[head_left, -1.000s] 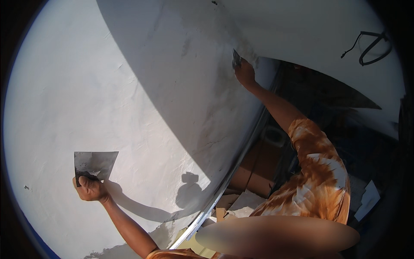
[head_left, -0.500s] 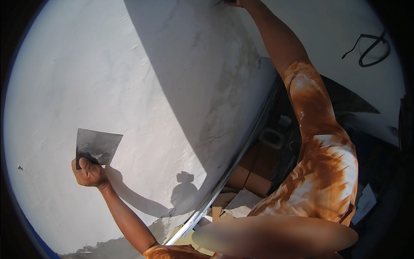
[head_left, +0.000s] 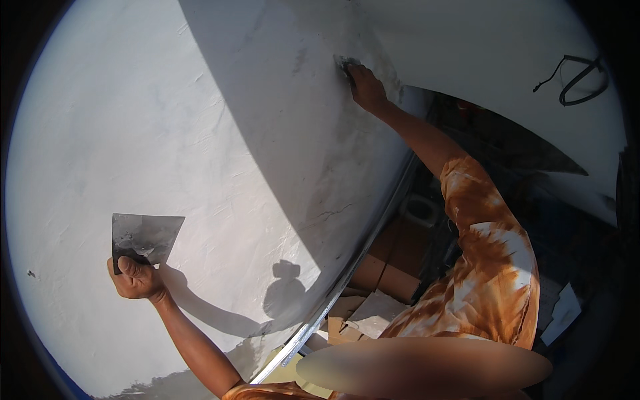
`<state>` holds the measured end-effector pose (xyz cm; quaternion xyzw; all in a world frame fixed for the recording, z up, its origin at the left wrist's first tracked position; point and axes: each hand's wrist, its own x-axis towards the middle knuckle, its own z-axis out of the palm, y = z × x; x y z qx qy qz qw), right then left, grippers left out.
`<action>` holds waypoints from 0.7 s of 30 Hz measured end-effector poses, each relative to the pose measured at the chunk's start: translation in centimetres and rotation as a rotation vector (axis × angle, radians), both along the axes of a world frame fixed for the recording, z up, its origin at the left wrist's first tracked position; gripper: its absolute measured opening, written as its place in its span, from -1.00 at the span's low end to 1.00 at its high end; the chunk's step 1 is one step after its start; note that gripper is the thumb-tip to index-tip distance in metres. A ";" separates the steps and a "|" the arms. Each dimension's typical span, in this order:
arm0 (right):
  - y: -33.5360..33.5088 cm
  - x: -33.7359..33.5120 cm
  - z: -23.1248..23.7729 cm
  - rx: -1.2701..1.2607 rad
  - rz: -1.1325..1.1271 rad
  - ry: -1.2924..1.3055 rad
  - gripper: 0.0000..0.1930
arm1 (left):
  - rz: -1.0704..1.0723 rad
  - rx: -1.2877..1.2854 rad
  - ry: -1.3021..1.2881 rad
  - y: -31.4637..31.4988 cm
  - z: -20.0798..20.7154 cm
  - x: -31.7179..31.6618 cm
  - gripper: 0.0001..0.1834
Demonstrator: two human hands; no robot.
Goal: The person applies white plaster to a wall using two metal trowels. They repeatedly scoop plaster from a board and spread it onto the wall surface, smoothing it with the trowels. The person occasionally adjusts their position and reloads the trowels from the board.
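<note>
as two hands grip, two scrapers show.

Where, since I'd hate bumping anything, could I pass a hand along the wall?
Free: the sunlit white wall above the broad scraper in the left hand, left of the diagonal shadow. Crowded: lower right, where cardboard boxes sit beyond the silver edging strip, and the shaded upper wall, where the right hand holds a second scraper.
</note>
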<state>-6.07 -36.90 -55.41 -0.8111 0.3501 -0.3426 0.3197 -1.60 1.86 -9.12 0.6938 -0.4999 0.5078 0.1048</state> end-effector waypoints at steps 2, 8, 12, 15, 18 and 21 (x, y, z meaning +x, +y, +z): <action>-0.9 -1.3 0.2 -0.046 -0.066 -0.170 -0.43 | 0.014 -0.016 -0.004 0.3 0.0 0.3 -0.36; -6.4 1.2 8.2 -0.094 -0.262 -0.312 -0.61 | 0.049 -0.074 0.087 1.2 -0.3 1.1 -0.28; 1.9 0.8 5.5 0.025 -0.059 -0.080 -0.50 | 0.065 -0.074 -0.070 1.4 0.1 1.8 -0.28; 9.8 -5.9 -1.5 0.138 0.150 -0.063 -0.49 | 0.031 -0.079 0.004 1.9 0.5 2.7 -0.26; 17.1 -17.7 -7.5 0.547 -0.006 -0.041 -0.59 | 0.087 -0.098 -0.019 2.2 0.6 3.5 -0.23; 22.6 -33.0 -11.6 0.743 -0.117 0.261 -0.59 | 0.101 -0.102 0.064 2.2 0.5 3.5 -0.22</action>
